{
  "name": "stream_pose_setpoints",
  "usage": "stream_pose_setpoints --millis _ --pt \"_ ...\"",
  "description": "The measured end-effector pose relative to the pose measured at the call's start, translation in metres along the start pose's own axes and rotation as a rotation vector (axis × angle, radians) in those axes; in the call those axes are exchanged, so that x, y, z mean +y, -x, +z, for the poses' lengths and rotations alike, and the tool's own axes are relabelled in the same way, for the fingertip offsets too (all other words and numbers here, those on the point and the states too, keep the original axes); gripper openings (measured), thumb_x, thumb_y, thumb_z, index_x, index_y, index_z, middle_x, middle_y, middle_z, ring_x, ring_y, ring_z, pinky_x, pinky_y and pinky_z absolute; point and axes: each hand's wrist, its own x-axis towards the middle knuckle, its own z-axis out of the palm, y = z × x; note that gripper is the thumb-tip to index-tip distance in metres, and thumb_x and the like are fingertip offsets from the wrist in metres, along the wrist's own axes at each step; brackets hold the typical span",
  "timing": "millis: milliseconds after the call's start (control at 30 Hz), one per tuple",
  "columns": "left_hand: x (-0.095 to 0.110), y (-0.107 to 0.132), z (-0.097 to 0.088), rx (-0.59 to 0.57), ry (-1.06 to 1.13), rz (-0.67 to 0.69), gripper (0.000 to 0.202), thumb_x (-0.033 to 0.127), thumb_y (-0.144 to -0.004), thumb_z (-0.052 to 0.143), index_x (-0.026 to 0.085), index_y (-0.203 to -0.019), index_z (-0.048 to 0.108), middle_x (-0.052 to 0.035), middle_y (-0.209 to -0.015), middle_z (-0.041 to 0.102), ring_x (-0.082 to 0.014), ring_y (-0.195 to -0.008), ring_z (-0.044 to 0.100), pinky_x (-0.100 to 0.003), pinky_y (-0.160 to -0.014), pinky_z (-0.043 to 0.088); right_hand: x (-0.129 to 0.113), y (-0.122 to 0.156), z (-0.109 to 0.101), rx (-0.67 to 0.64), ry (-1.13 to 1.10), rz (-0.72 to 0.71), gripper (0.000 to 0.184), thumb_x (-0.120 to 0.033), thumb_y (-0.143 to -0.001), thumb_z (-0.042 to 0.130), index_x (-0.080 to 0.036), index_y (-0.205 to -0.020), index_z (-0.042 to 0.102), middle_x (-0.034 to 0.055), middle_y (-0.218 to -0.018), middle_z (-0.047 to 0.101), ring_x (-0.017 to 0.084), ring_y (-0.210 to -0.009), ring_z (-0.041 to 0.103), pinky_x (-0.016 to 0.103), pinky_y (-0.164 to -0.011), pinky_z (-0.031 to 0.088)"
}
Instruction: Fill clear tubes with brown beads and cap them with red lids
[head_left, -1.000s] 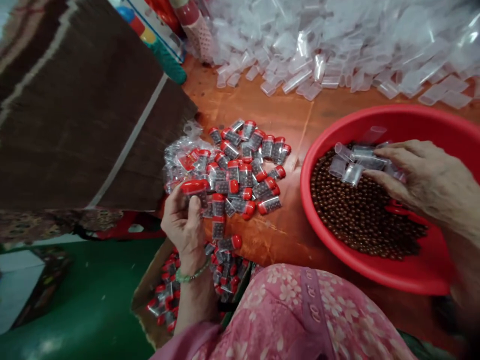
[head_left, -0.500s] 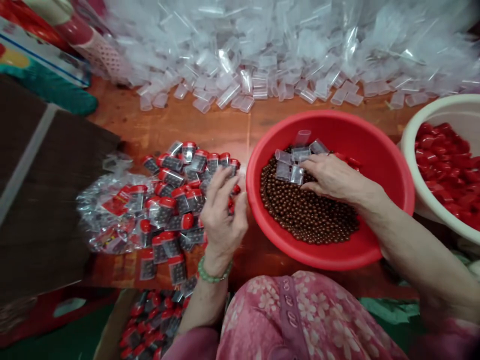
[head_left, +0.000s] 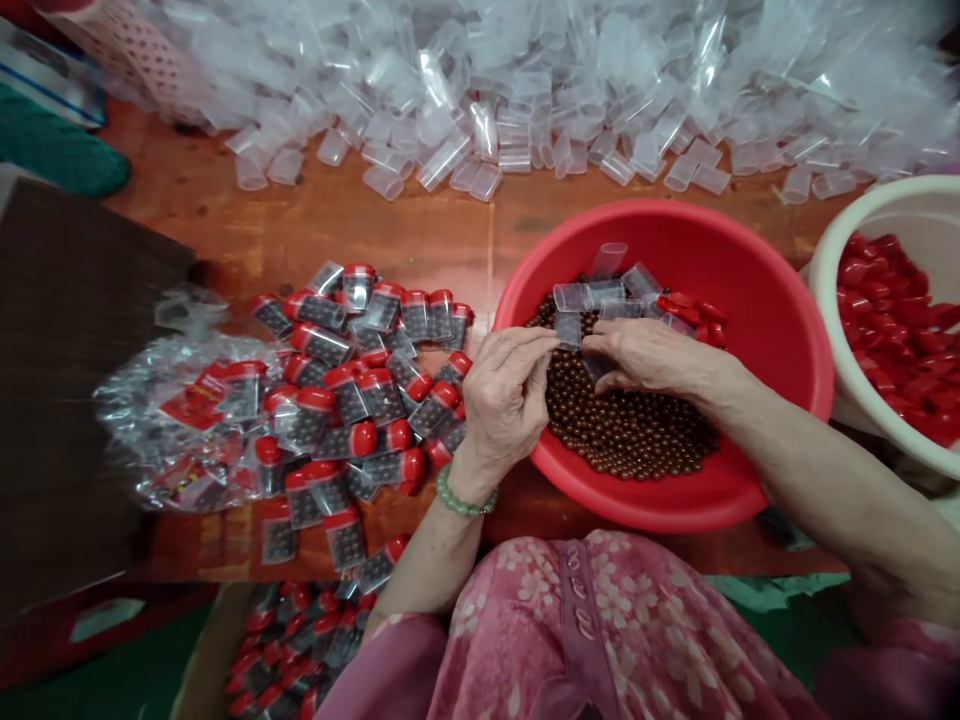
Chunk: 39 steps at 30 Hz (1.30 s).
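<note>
My left hand (head_left: 506, 400) reaches over the rim of a red basin (head_left: 757, 470), its fingertips pinched on a small clear plastic vial (head_left: 568, 328). My right hand (head_left: 649, 358) rests on the small brown beads (head_left: 630, 435) in the basin, fingers curled around clear vials. More empty clear vials (head_left: 607, 285) and some red caps (head_left: 686, 308) lie on the beads just beyond the hands. A green bead bracelet (head_left: 461, 500) circles my left wrist.
A heap of filled red-capped vials (head_left: 360, 385) lies on the orange floor to the left, partly on crinkled plastic bags (head_left: 172, 420). More fill a cardboard box (head_left: 285, 640) below. Empty clear vials (head_left: 510, 110) are piled at the back. A cream basin (head_left: 825, 270) of red caps stands right.
My left hand let go of a red-capped vial at the pile, swung right and now pinches a clear vial over the basin. The view shifted right.
</note>
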Motion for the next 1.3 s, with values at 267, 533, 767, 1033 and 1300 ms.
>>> stream_pose_setpoints --millis 267,533,767,1033,1300 --pt "-0.003 0.002 0.001 0.02 0.015 0.012 0.016 0.007 -0.093 0.06 0.014 -0.101 0.072 -0.009 -0.101 0.079 -0.0175 -0.096 0.073 -0.036 -0.091 0.057 0.01 0.002 0.0 -0.028 -0.249 -0.097 0.017 -0.028 -0.096 0.059 -0.019 -0.105 0.07 0.0063 -0.101 0.075 0.021 -0.091 0.068 0.029 -0.077 0.044" --pt "-0.005 0.003 0.002 0.033 0.04 0.014 0.016 0.009 -0.095 0.059 0.016 -0.102 0.071 -0.0079 -0.102 0.079 -0.0169 -0.097 0.072 -0.036 -0.091 0.057 -0.001 0.01 0.004 0.055 0.078 0.108 0.045 -0.03 -0.092 0.066 -0.017 -0.134 0.056 0.0152 -0.127 0.061 0.025 -0.094 0.069 0.031 -0.069 0.046" --pt "-0.006 0.003 0.002 0.03 0.059 0.016 0.016 0.009 -0.095 0.058 0.015 -0.102 0.071 -0.0089 -0.101 0.079 -0.0177 -0.096 0.072 -0.037 -0.091 0.057 -0.021 0.008 0.018 0.099 0.36 -0.031 0.037 -0.004 -0.094 0.039 -0.01 -0.123 0.062 0.0174 -0.113 0.066 0.025 -0.085 0.069 0.035 -0.068 0.044" --pt "-0.005 0.003 -0.001 0.016 0.049 -0.006 0.017 0.01 -0.095 0.058 0.017 -0.102 0.071 -0.0073 -0.103 0.079 -0.0178 -0.098 0.073 -0.037 -0.091 0.058 -0.049 0.009 0.025 -0.001 0.139 -0.256 0.025 -0.005 -0.091 0.045 -0.008 -0.104 0.067 0.0183 -0.1 0.069 0.027 -0.085 0.068 0.038 -0.072 0.049" --pt "0.002 -0.003 -0.008 -0.051 0.053 -0.056 0.017 0.012 -0.095 0.058 0.015 -0.106 0.071 -0.0094 -0.107 0.078 -0.0182 -0.102 0.072 -0.037 -0.095 0.058 -0.029 0.002 0.022 -0.019 -0.342 -0.308 0.023 -0.02 -0.094 0.056 -0.012 -0.115 0.056 0.0134 -0.11 0.069 0.021 -0.093 0.065 0.038 -0.089 0.055"
